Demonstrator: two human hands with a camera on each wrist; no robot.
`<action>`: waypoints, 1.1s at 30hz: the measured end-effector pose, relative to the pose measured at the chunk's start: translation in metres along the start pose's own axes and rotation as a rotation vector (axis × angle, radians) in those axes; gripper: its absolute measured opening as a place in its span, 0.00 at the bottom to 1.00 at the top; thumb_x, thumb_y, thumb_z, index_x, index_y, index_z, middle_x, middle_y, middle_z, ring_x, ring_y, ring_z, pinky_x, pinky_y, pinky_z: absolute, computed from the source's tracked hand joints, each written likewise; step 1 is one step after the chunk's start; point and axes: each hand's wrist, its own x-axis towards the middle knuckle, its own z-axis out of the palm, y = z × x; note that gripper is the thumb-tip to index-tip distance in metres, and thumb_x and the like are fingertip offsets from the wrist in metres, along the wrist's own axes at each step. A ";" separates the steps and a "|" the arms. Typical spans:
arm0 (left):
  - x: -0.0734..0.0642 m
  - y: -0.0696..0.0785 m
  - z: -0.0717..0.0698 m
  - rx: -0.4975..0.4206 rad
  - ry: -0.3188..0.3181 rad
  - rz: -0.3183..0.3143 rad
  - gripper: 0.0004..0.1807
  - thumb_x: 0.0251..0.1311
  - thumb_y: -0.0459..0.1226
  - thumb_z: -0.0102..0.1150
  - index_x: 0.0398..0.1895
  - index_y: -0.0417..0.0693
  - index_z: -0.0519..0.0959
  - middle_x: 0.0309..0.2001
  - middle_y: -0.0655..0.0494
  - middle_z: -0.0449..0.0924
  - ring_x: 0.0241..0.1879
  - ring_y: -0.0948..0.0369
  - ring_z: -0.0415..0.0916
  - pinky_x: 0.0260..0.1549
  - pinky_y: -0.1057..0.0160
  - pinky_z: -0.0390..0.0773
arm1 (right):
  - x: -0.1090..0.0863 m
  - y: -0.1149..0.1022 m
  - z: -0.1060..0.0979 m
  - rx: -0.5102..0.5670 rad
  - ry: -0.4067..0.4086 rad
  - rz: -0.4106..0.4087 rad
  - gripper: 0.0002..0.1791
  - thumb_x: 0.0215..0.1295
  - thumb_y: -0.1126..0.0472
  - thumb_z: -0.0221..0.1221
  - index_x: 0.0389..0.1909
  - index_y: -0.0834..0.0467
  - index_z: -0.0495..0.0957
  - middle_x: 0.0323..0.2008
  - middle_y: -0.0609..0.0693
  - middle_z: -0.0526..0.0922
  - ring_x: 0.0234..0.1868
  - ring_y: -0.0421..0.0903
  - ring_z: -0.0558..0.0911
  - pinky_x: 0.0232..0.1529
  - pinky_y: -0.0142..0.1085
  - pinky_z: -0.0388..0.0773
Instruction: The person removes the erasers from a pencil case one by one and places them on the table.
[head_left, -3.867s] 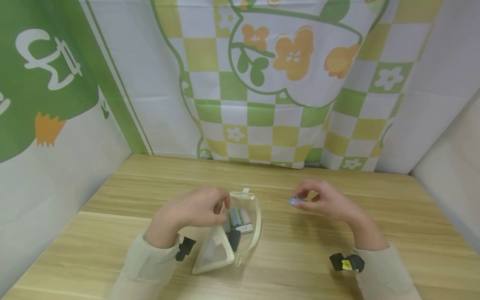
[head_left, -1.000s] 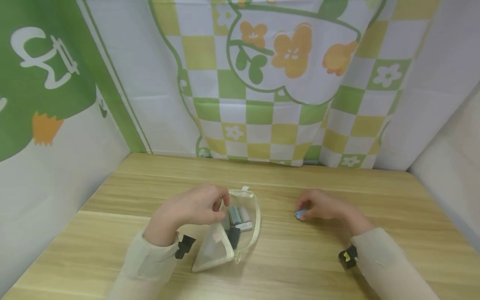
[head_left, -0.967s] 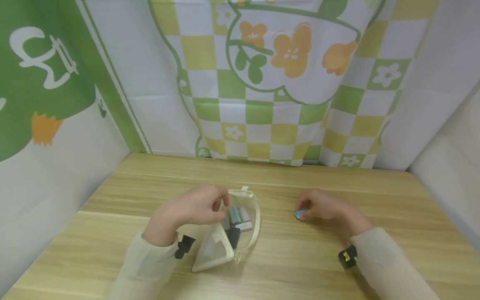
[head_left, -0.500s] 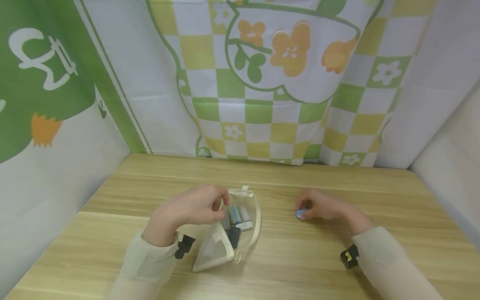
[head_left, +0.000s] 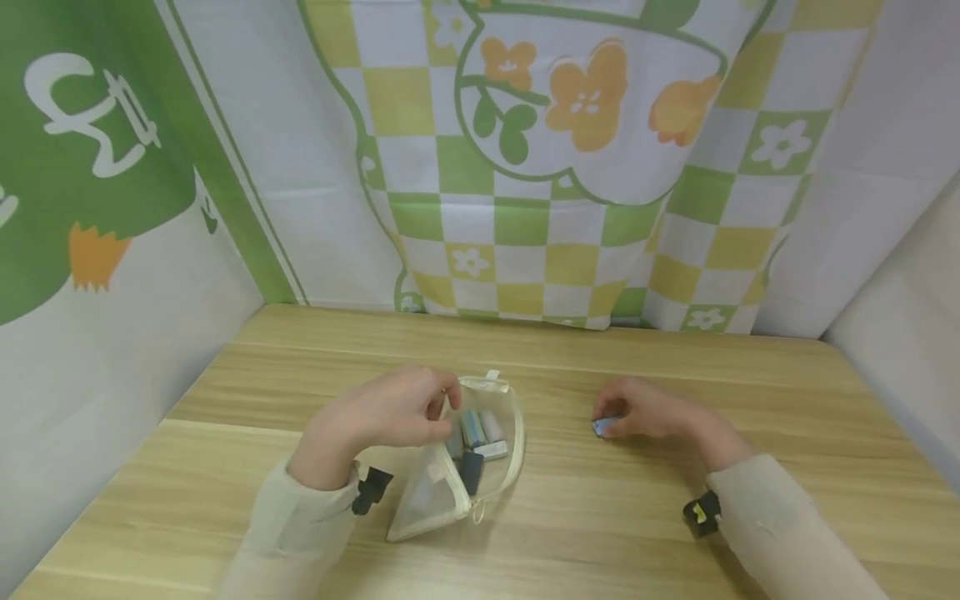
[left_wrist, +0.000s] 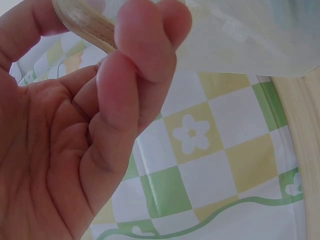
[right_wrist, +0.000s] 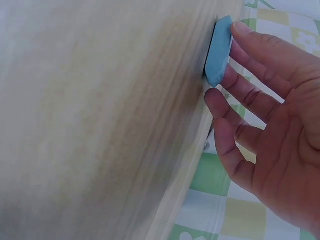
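Observation:
My left hand [head_left: 397,408] pinches the zipper edge of a cream mesh zip pouch [head_left: 423,507], which stands with its mouth unzipped. Part of the zipper edge [left_wrist: 90,26] shows between thumb and fingers in the left wrist view. Inside the pouch lie several small blocks, among them a dark one [head_left: 471,473], a white one [head_left: 491,451] and a blue-and-green striped one [head_left: 472,427]. Right of the pouch, my right hand [head_left: 645,408] holds a light-blue eraser [right_wrist: 219,52] with slanted ends between thumb and fingertips, down at the table surface.
The wooden table [head_left: 570,517] stretches around both hands. A checked, flowered curtain [head_left: 517,225] hangs along its back edge, and pale walls or cloth close off both sides. A small zipper pull [head_left: 478,510] dangles at the pouch's near corner.
Since the earliest frame my right hand has come lower and nearer, bringing the blue eraser down to the table. Over the last second it stays there. My left hand keeps its hold on the pouch.

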 end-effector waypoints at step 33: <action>0.001 0.000 0.001 -0.053 -0.016 -0.006 0.14 0.54 0.32 0.57 0.45 0.41 0.78 0.19 0.63 0.66 0.19 0.67 0.60 0.22 0.69 0.65 | 0.015 -0.047 0.008 -0.092 0.100 -0.098 0.08 0.64 0.63 0.62 0.43 0.57 0.84 0.42 0.47 0.83 0.44 0.47 0.78 0.47 0.44 0.78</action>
